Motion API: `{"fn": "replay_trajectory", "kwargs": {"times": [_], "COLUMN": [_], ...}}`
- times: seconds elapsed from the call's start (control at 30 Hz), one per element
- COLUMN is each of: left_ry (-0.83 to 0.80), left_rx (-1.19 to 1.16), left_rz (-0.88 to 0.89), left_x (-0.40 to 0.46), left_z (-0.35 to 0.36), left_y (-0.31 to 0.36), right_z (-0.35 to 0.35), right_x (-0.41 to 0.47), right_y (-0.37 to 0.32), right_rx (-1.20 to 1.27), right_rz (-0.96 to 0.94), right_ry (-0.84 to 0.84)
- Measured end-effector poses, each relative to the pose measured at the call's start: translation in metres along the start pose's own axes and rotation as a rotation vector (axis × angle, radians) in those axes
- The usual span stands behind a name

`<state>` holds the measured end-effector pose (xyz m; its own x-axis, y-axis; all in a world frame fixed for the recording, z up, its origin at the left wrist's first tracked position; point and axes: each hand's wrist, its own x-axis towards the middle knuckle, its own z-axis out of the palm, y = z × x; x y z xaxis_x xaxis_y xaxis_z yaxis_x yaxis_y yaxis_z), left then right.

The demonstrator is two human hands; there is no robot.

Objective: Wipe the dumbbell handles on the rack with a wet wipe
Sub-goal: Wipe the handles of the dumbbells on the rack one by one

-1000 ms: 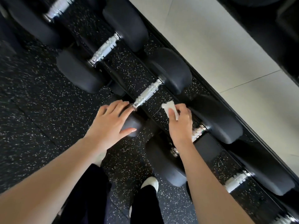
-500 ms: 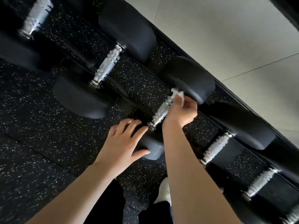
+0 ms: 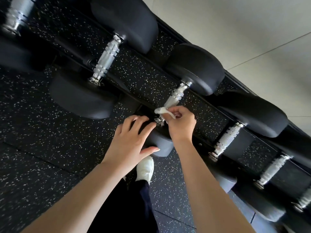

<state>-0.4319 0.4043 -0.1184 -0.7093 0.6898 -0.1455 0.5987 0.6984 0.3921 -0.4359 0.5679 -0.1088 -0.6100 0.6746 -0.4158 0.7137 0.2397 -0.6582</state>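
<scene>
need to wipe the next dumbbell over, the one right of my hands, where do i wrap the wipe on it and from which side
Wrap it round the ribbed chrome handle, the only slim part between the two bulky black heads. Come from above, fingers curling over the bar: the top is exposed in the gap, while the rack rails run beneath. The right hand already pinches the wet wipe.

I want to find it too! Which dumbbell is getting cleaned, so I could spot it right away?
Find the long black rack crossing the picture, with dumbbells lined up on it. The one being cleaned is the dumbbell in the middle of the row. Only its silver handle has the right hand rubbing a white wipe on it, while the left hand rests on its near end.
</scene>
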Motion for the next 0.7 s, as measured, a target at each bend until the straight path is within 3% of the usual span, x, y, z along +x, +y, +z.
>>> {"fn": "replay_trajectory", "kwargs": {"times": [0.17,0.4,0.7], "left_ry": [0.011,-0.004,0.003], "left_rx": [-0.029,-0.001,-0.005], "left_rz": [-0.019,-0.015,-0.030], "left_x": [-0.002,-0.002,-0.003], "left_z": [0.002,0.000,0.002], "left_y": [0.002,0.001,0.005], "right_z": [-0.002,-0.014,-0.007], "right_x": [-0.007,-0.006,0.003], "right_y": [0.004,0.023,0.032], "right_rx": [-0.097,-0.179,0.081], "right_rz": [-0.014,0.009,0.237], "right_ry": [-0.167,-0.200,-0.241]}}
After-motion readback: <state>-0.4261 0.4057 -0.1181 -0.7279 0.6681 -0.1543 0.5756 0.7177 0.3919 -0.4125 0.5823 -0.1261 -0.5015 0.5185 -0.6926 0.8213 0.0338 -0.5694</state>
